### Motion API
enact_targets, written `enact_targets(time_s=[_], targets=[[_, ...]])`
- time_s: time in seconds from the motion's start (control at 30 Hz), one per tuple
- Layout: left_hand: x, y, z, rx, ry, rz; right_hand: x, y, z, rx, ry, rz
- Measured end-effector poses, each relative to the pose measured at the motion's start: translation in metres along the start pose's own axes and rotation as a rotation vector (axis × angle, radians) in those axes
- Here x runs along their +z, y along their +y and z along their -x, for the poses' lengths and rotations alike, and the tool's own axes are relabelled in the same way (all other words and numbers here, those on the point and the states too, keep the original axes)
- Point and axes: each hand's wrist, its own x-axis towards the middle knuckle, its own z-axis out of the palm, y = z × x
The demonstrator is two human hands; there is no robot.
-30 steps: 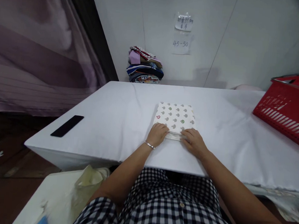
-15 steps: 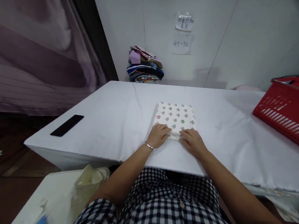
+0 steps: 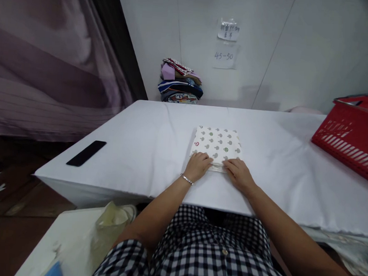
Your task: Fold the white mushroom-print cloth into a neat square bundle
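A folded white cloth (image 3: 217,141) printed with small grey, green and red shapes lies in the middle of the white table (image 3: 145,152). My left hand (image 3: 197,166), with a bracelet at the wrist, grips the cloth's near left edge, fingers curled over it. My right hand (image 3: 238,174) holds the near right edge the same way. The two hands sit close together at the cloth's front edge.
A black phone (image 3: 86,152) lies near the table's left edge. A red basket (image 3: 354,133) stands at the right. A pile of folded clothes (image 3: 180,81) sits by the far wall under two paper notes (image 3: 226,44). A low white surface with a yellowish bag (image 3: 110,223) is below left.
The hands and the cloth keep their places; only the camera view has drifted slightly.
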Motion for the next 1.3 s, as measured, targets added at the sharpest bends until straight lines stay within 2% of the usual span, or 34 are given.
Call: enact_targets(time_s=[0.23,0.57,0.93,1.3], targets=[[-0.001,0.004,-0.003,-0.018,0.038,-0.026,-0.001,-0.007,-0.002,0.045,0.008,0.002],[0.003,0.0,-0.002,-0.045,0.072,0.09,0.005,-0.004,-0.002,0.048,0.068,0.047],[0.001,0.005,-0.001,-0.021,0.132,0.193,0.007,0.001,0.001,0.14,0.156,-0.148],[0.004,0.008,-0.003,0.005,0.007,0.171,0.0,-0.006,-0.002,0.065,0.025,-0.054]])
